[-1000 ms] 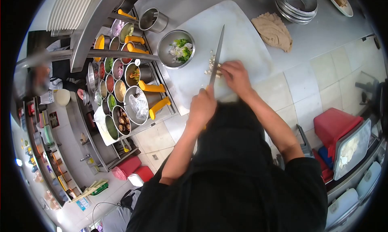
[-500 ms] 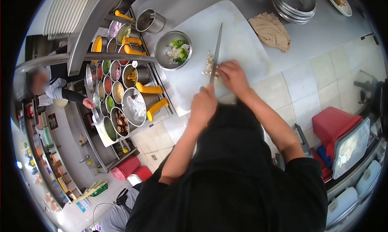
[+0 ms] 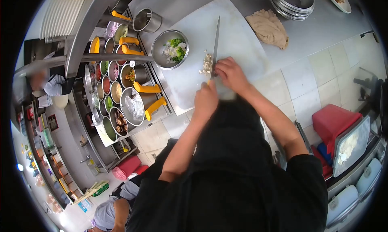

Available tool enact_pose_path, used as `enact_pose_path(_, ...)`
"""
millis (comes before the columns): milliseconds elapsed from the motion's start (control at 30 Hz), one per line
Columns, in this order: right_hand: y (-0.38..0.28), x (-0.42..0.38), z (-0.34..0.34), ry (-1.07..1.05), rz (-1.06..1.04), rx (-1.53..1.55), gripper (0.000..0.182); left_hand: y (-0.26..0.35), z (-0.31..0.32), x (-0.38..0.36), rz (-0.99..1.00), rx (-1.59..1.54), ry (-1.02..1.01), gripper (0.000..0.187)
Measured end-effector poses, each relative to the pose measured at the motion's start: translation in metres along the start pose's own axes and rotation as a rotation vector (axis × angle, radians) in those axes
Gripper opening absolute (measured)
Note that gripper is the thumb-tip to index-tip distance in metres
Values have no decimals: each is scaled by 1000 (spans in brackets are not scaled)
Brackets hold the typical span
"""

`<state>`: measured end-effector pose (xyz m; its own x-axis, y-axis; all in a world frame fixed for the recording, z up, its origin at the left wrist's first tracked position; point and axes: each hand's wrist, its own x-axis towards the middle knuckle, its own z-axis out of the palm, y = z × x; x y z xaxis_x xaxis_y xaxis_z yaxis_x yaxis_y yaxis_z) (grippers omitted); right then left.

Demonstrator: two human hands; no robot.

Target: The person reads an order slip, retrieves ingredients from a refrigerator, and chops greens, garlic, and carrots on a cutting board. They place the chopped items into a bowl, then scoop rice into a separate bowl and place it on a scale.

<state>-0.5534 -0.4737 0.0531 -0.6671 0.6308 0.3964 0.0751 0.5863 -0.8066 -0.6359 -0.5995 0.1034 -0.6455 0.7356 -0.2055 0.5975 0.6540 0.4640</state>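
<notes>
White chopped bits [image 3: 207, 64] lie just left of the right hand [image 3: 229, 73].

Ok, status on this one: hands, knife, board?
Left hand gripping knife. Right hand pinning pale pieces on cutting board. Steel bowl beside, clear.

A commercial kitchen is showing here; ingredient tubs [image 3: 117, 98] are lining a steel rack at left. Stacked steel bowls [image 3: 293, 1] are sitting far right.

Bowl [image 3: 170, 49] left of knife [image 3: 216, 42]
</notes>
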Motion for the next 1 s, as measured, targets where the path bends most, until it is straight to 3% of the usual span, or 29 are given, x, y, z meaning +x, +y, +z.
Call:
enact_pose_path(167, 3, 3, -7, -44, -41, 8, 20, 21, -20, 35, 4, -73, -33, 49)
enact_pose_path(267, -2, 4, -15, -78, -39, 17, 20, 30, -41, 28, -72, 6, -143, 47)
enact_pose_path(367, 0, 3, -14, -56, -36, 39, 19, 35, -51, -2, 12, 57, -160, 48)
enact_pose_path(467, 3, 2, -12, -52, -43, 40, 18, 15, -18, -10, -103, 33, -109, 49)
enact_pose_path(667, 3, 4, -12, -67, -45, 36, 13, 25, -17, 25, -43, -43, -43, 52)
enact_pose_path(867, 8, 0, -10, -48, -89, 33, 11, 16, -5, -10, -63, 35, -21, 50)
enact_pose_path(1000, 10, -3, -6, -22, -119, -25, 11, 22, -5, 16, 10, -34, 13, 49)
